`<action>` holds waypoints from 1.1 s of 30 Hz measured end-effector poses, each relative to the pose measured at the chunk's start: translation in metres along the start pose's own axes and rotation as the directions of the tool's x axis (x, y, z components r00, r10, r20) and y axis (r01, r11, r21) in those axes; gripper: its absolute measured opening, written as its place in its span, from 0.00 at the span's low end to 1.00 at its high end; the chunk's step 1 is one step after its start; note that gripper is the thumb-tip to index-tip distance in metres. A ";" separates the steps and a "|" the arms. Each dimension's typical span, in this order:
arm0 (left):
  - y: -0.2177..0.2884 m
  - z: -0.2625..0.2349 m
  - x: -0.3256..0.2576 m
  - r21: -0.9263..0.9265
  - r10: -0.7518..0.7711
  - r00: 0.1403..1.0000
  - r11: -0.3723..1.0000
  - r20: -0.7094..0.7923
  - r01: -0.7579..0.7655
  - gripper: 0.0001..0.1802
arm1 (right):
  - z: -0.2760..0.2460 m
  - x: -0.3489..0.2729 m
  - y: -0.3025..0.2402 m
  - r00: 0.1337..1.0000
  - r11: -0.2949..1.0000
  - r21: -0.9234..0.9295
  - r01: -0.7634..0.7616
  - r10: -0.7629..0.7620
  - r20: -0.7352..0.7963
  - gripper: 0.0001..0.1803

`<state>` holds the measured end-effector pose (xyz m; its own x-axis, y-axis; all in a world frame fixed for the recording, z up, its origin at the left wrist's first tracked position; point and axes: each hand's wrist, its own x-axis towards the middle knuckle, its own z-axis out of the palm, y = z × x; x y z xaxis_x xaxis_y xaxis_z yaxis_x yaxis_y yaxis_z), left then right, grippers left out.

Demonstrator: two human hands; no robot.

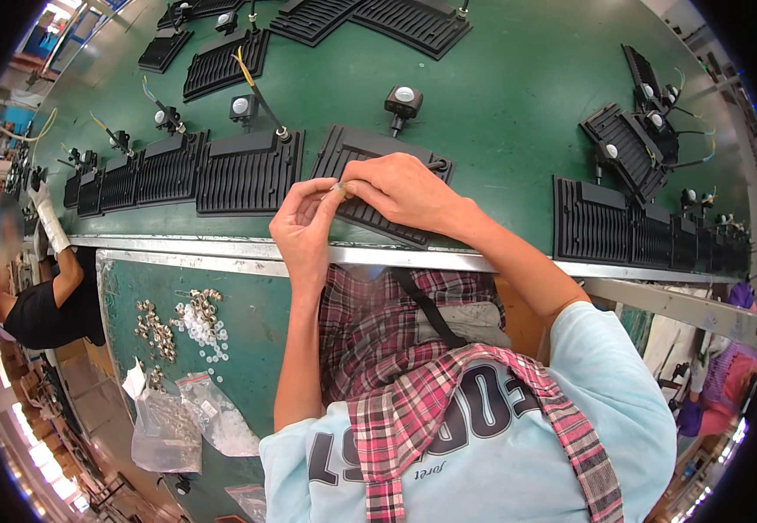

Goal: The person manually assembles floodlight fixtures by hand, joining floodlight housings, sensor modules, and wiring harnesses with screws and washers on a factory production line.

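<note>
My left hand [303, 225] and my right hand [406, 193] meet fingertip to fingertip, pinching a small metal fitting [341, 188] between them. Most of the fitting is covered by the fingers, so its exact shape is hidden. Beneath my hands, a black finned floodlight housing [344, 146] lies tilted on the green table. A black motion sensor [404, 101] with a white dome sticks out from its far edge. My right hand and wrist cover part of the fins. A similar housing [248, 179] with a yellow-tipped cable [261, 100] lies just left of my left hand.
More floodlight housings line the bench at left [165, 170] and right [592, 222]; others lie at the back. On a lower green side table [248, 301] are metal fittings [156, 331], white washers [204, 327] and plastic bags [167, 431]. A gloved co-worker [43, 301] is at far left.
</note>
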<state>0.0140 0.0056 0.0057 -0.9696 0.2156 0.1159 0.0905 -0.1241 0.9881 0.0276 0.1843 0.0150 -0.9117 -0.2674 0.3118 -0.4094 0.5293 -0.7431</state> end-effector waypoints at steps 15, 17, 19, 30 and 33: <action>0.042 -0.116 -0.046 0.784 0.248 0.954 0.620 -0.167 -0.024 0.09 | -0.003 0.006 -0.013 0.995 0.993 -0.080 0.087 -0.092 -0.049 0.10; 0.040 -0.160 -0.065 0.880 0.288 0.943 0.475 -0.169 0.012 0.06 | 0.002 0.004 -0.008 0.996 0.991 -0.119 0.068 -0.075 -0.052 0.09; 0.048 -0.177 -0.082 0.931 0.286 0.948 0.363 -0.142 0.030 0.06 | 0.004 0.006 -0.006 0.996 0.987 -0.148 0.065 -0.073 -0.054 0.08; 0.032 -0.176 -0.084 0.957 0.309 0.951 0.278 -0.004 -0.086 0.04 | 0.011 0.005 -0.006 0.987 1.000 0.003 -0.010 0.010 -0.162 0.07; 0.028 -0.173 -0.081 0.952 0.279 0.960 0.303 -0.035 -0.053 0.07 | 0.008 0.005 -0.010 0.987 0.999 0.012 -0.036 0.037 -0.155 0.07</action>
<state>0.0554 -0.1828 0.0070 -0.9132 0.1385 0.3832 0.2956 0.8726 0.3889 0.0275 0.1710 0.0191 -0.9204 -0.1193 0.3722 -0.3762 0.5288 -0.7608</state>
